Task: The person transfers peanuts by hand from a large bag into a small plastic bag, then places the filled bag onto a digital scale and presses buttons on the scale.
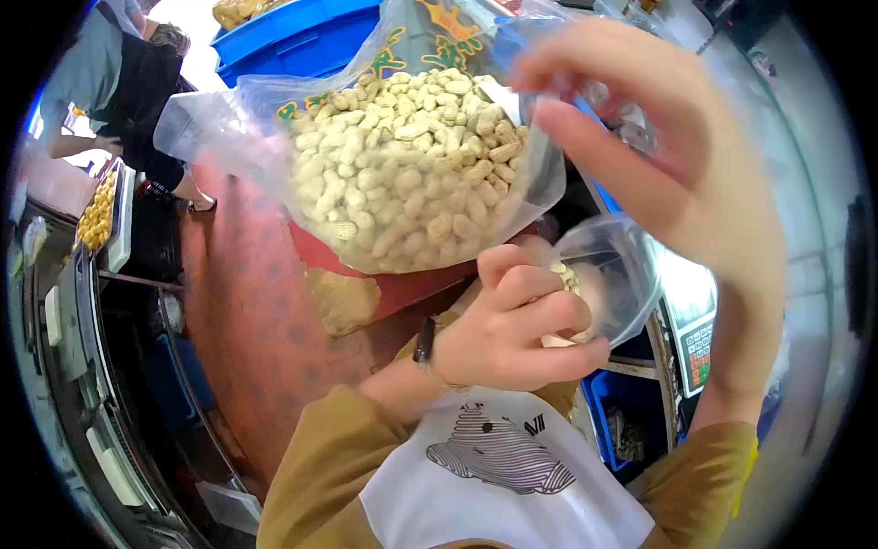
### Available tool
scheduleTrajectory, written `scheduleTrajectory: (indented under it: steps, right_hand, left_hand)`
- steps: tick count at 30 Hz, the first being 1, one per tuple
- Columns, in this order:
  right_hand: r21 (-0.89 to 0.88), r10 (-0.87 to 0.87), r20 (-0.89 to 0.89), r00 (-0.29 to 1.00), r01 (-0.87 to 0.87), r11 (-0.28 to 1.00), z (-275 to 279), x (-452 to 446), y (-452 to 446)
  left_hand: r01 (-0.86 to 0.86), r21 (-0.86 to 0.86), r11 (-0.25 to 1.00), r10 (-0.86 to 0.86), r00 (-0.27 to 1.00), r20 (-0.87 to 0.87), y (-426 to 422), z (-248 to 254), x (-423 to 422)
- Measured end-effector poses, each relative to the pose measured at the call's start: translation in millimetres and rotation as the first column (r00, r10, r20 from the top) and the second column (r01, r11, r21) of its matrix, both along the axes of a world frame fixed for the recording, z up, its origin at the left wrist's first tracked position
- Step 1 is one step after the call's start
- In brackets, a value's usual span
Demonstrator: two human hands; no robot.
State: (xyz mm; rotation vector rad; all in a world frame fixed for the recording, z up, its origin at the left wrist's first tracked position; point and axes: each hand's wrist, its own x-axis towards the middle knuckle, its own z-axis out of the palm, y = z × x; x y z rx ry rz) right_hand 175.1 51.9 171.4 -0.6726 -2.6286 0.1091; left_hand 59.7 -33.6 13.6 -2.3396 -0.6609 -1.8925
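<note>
A large clear plastic sack [224, 119] with printed lettering lies wide open in front of me, full of peanuts in their shells [412, 165]. Below its right corner, my left hand [521, 316] is closed, its fingers curled at the edge of a clear plastic container [631, 284]. A few pale peanuts [567, 277] show beside those fingers; whether the container is a tub or a stiff bag I cannot tell. Raised at the sack's right side, my right hand [658, 156] is blurred, with thumb and fingers apart. A small white piece [503, 99] sits near its fingertips.
Behind the sack is a blue crate [297, 37]. A keypad scale [697, 352] stands right, above a blue bin [626, 412]. At left, a person [128, 91] is beside a tray of round yellowish items [96, 215]. A shelf rail [206, 393] edges the red floor [242, 302].
</note>
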Motion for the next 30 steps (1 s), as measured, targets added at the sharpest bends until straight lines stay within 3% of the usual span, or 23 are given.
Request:
scheduleTrajectory:
  steps: [3,5,8,14,17,30]
  right_hand:
    - [-0.065,0.214,0.059,0.975,-0.211,0.975,-33,-44,47]
    - [-0.308,0.118,0.479,0.87,0.041,0.951,-30,-74,50]
    - [-0.264,0.124,0.832,0.541,0.19,0.946,-27,-104,39]
    - [-0.14,0.078,0.763,0.642,0.047,0.989,-84,-99,47]
    - [-0.223,0.054,0.68,0.731,0.136,0.965,-79,-103,51]
    - [-0.352,0.129,0.649,0.75,0.145,0.925,-80,-102,66]
  left_hand:
    - [-0.026,-0.023,0.999,0.027,0.999,0.04,-5,-5,5]
    - [-0.128,0.0,0.992,0.127,0.984,0.129,-10,-10,13]
    - [-0.192,-0.022,0.981,0.193,0.969,0.154,-16,-14,11]
    - [-0.152,-0.08,0.985,0.162,0.977,0.141,-19,-13,10]
    - [-0.151,-0.071,0.986,0.158,0.981,0.114,-18,-13,10]
    - [-0.112,-0.102,0.989,0.124,0.984,0.126,-17,-8,17]
